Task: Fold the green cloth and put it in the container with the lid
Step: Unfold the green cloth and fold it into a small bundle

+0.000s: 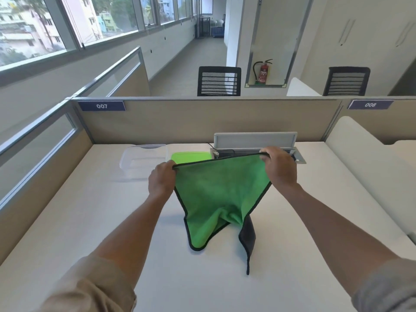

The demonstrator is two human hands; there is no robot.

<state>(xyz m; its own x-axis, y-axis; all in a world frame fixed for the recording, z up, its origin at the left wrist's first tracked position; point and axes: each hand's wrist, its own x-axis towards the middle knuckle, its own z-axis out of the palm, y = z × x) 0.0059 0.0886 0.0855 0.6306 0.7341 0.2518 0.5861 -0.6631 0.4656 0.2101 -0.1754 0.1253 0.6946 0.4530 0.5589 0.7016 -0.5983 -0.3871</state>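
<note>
Over the white desk (pixel 90 221) | our left hand (pixel 162 181) and right hand (pixel 280 168) pinch the green cloth (pixel 219 194) top corners, hanging unfolded | container (pixel 144 162) and green lid (pixel 191 156) behind, nothing inside | folding, stowing, lidding remain

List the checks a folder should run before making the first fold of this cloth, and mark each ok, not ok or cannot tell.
1. Both top corners gripped: ok. Left hand and right hand each pinch a corner of the green cloth.
2. Top edge taut: ok.
3. Cloth hanging flat: not ok; the bottom is bunched and twisted on the desk.
4. Container open: ok; the green lid lies beside it.
5. Container empty: cannot tell for certain; it looks so.
</note>
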